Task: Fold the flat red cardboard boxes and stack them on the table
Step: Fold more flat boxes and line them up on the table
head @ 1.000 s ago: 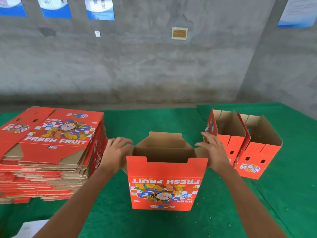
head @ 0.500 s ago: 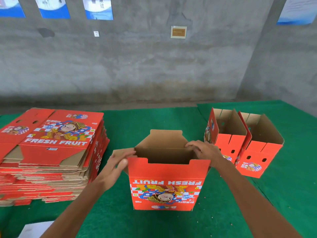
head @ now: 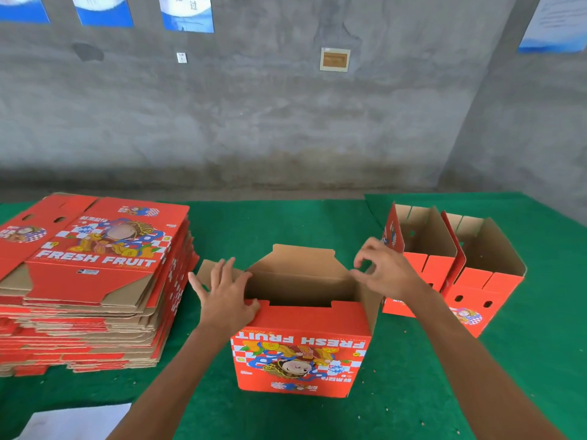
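Red box: upright on green table, top open, interior not visible.
Left hand: fingers straight, spread, pressing left flap.
Right hand: fingers curled, pinching right flap.
Flat stack: left.

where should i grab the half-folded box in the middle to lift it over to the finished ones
Probably by the two short side walls of the middle box, one hand from each side near the open top. It stands upright, its flaps are loose, and the side walls are bare, with the left hand already beside one.

Grey concrete wall, blue posters, green-covered table
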`<state>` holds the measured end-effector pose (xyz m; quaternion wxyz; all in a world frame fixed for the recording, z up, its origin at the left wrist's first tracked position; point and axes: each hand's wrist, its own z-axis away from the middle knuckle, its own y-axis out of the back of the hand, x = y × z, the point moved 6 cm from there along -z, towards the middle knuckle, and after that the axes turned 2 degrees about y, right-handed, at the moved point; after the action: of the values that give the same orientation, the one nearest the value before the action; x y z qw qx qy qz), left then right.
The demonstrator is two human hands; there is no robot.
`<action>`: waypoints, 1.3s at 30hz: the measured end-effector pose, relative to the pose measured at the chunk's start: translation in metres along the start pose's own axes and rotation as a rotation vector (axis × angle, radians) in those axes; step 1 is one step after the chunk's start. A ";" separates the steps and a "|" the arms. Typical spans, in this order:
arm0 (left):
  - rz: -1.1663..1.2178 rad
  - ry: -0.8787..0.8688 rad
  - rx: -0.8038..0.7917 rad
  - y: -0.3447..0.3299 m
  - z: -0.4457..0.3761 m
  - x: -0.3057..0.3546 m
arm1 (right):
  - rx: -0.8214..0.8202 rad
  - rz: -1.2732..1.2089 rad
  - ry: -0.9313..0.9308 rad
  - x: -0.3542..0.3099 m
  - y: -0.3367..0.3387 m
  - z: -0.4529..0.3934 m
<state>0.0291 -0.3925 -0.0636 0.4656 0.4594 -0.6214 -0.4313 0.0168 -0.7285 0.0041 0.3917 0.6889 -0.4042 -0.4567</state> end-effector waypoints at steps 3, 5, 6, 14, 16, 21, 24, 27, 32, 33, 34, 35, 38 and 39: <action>0.009 -0.103 0.181 0.013 0.006 0.015 | 0.104 -0.090 0.141 -0.023 0.000 0.006; 0.036 -0.234 0.329 0.022 0.011 0.023 | 0.113 -0.151 0.159 -0.029 -0.005 0.006; 0.076 -0.290 0.392 0.027 0.013 0.025 | 0.112 -0.163 0.148 -0.030 -0.008 0.004; 0.640 -0.473 0.248 0.022 0.011 0.037 | 0.036 -0.426 0.034 -0.018 -0.054 -0.002; 0.695 -0.399 0.118 0.005 0.010 0.034 | -0.011 -0.313 -0.007 -0.013 -0.075 0.000; 0.482 -0.272 0.044 -0.017 0.009 0.016 | 0.131 -0.378 -0.134 -0.007 -0.082 -0.001; 0.407 -0.257 0.126 -0.008 -0.004 0.021 | 0.241 -0.452 -0.153 -0.007 -0.077 0.002; 0.620 -0.123 0.048 -0.005 -0.019 0.022 | 0.318 -0.634 -0.174 -0.008 -0.069 0.007; 0.815 0.127 -0.023 -0.012 -0.032 0.032 | 0.215 -0.343 -0.183 -0.004 -0.070 0.011; 0.681 0.095 -0.047 -0.014 -0.032 0.036 | 0.162 -0.278 -0.193 -0.002 -0.075 0.010; 0.545 0.062 -0.083 -0.017 -0.032 0.038 | 0.088 -0.242 -0.211 0.001 -0.081 0.009; 0.444 0.039 -0.130 -0.022 -0.032 0.037 | 0.011 -0.241 -0.237 0.003 -0.087 0.010; 0.311 0.021 -0.261 -0.035 -0.037 0.037 | -0.088 -0.229 -0.316 0.008 -0.096 0.008; 0.248 0.033 -0.275 -0.037 -0.039 0.039 | -0.099 -0.139 -0.321 0.007 -0.098 0.007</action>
<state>0.0682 -0.4422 -0.0845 0.5835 0.3184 -0.6008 -0.4441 0.0316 -0.7000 -0.0887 0.3232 0.6131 -0.3902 -0.6062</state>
